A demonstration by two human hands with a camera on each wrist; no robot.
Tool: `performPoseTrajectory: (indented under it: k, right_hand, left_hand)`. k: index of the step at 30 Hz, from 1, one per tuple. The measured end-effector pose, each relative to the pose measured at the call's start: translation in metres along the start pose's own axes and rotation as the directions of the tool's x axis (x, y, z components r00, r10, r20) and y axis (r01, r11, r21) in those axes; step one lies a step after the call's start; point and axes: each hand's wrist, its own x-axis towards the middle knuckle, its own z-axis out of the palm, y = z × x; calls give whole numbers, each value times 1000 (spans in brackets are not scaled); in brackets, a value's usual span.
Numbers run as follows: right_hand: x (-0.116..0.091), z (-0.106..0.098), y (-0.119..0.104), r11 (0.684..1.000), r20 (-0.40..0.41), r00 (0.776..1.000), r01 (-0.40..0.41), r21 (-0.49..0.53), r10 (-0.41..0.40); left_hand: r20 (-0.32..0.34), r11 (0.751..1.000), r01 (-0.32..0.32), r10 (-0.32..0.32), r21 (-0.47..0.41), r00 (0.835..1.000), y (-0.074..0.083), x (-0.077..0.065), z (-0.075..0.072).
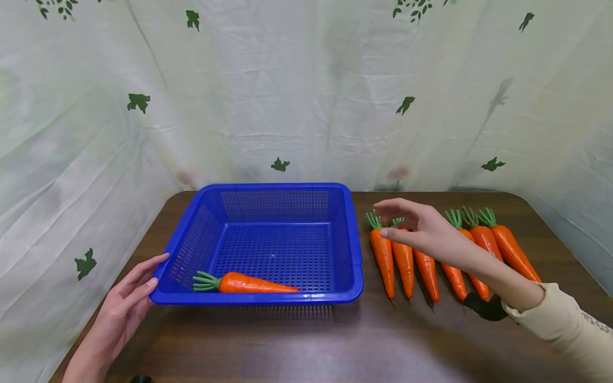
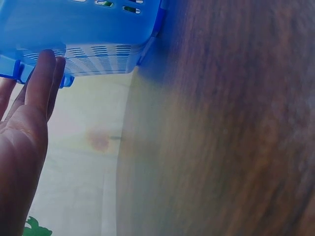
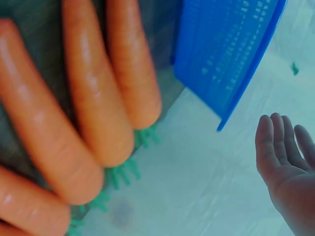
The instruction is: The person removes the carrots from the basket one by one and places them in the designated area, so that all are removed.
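Observation:
A blue plastic basket (image 1: 268, 299) stands on the table with one carrot (image 1: 254, 283) lying along its front wall, leafy end to the left. My left hand (image 1: 125, 299) is at the basket's front left corner, fingertips and thumb touching the rim. In the left wrist view its fingers (image 2: 40, 83) reach straight up against the basket's outer side. Right of the basket, my right hand (image 1: 423, 226) hovers over a row of several carrots (image 1: 381, 258), fingers apart from the thumb and holding nothing. It hides parts of the middle carrots. The right wrist view shows the hand (image 3: 288, 169) with its palm bare.
The brown wooden table (image 1: 287, 351) has rounded back corners. A pale curtain (image 1: 297, 106) with green leaf and bird prints hangs behind it and along both sides. A black band (image 1: 485, 307) shows under the right wrist. Green carrot tops point toward the back edge.

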Motion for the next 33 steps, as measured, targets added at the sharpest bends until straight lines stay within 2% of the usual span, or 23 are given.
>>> performPoseTrajectory:
  k: [6,9,16,22,28,33]
  right_hand:
    - [5,14,-20,996,38,997,70,-49,-69]
    - [8,22,-29,995,73,993,93,-40,-90]
    - [16,38,-45,981,163,977,157,-111,-138]
    - [22,53,-57,962,276,945,224,-157,-175]
    - [36,67,-68,942,389,905,267,-203,-172]
    - [52,77,-77,919,491,855,317,-236,-168]
  left_hand:
    - [10,1000,-22,22,-14,1000,0,0,1]
    - [11,999,-33,33,-21,999,0,1,1]
    - [-17,1000,-7,7,21,1000,-1,0,1]
    - [-29,999,8,-7,36,1000,-1,1,1]
    - [-33,999,14,-13,39,999,-2,0,1]
    - [-17,1000,-3,3,18,1000,-2,1,0]
